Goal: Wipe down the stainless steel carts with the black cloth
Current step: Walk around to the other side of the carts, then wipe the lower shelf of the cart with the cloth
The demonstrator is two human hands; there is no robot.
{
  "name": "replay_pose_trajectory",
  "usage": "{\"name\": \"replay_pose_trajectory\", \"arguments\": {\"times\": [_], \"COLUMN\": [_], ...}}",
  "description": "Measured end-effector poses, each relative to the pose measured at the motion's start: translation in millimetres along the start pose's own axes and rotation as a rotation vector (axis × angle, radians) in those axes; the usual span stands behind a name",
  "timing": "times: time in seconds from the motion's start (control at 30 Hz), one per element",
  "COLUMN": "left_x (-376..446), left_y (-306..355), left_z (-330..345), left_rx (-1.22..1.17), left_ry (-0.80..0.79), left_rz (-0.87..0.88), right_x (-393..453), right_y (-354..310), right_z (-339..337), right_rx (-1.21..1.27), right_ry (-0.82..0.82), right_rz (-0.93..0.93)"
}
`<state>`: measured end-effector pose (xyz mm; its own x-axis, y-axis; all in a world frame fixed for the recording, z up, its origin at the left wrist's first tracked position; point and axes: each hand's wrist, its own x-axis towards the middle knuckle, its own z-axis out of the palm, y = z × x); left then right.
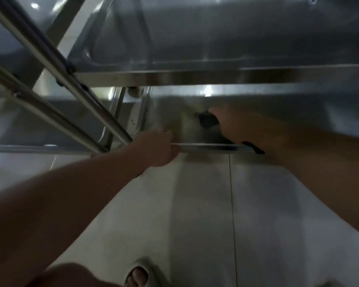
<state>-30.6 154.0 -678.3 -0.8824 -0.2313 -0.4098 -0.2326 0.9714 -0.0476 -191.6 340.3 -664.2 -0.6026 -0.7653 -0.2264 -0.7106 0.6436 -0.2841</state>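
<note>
A stainless steel cart (195, 77) fills the upper half of the blurred view, its upper shelf above and a lower shelf (174, 112) beneath. My right hand (232, 125) reaches onto the lower shelf and is shut on the black cloth (208, 120), which shows at the fingertips and again under the wrist at the shelf's front rim. My left hand (158, 148) grips the front rim of that lower shelf at its left corner.
Slanted steel tubes of a cart frame (56, 83) cross the left side, with a second cart's shelf behind them. Pale floor tiles (205, 214) lie below. My knee and a foot in a light sandal (140, 272) are at the bottom edge.
</note>
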Motion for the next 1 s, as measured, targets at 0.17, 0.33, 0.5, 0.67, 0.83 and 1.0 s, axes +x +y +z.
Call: {"name": "replay_pose_trajectory", "arguments": {"times": [0.17,0.33,0.5,0.67,0.83,1.0], "left_x": [-25,-39,-40,-41,-27,5], "left_y": [-29,-57,-78,-113,-106,-92], "left_z": [22,53,82,91,86,73], "left_rx": [-0.132,-0.334,-0.504,-0.659,-1.039,-1.451], "left_ry": [-0.012,0.042,0.052,0.108,0.525,0.733], "left_rz": [-0.032,-0.129,-0.238,-0.389,-0.386,-0.373], "right_x": [30,59,86,108,116,111], "right_y": [-23,-43,-71,-97,-116,-107], "right_z": [13,20,30,55,113,137], "right_rx": [0.057,0.000,0.014,0.108,0.140,0.052], "right_ry": [0.054,0.088,0.177,0.305,-0.126,-0.138], "right_rz": [-0.010,-0.079,-0.115,-0.124,-0.269,-0.368]}}
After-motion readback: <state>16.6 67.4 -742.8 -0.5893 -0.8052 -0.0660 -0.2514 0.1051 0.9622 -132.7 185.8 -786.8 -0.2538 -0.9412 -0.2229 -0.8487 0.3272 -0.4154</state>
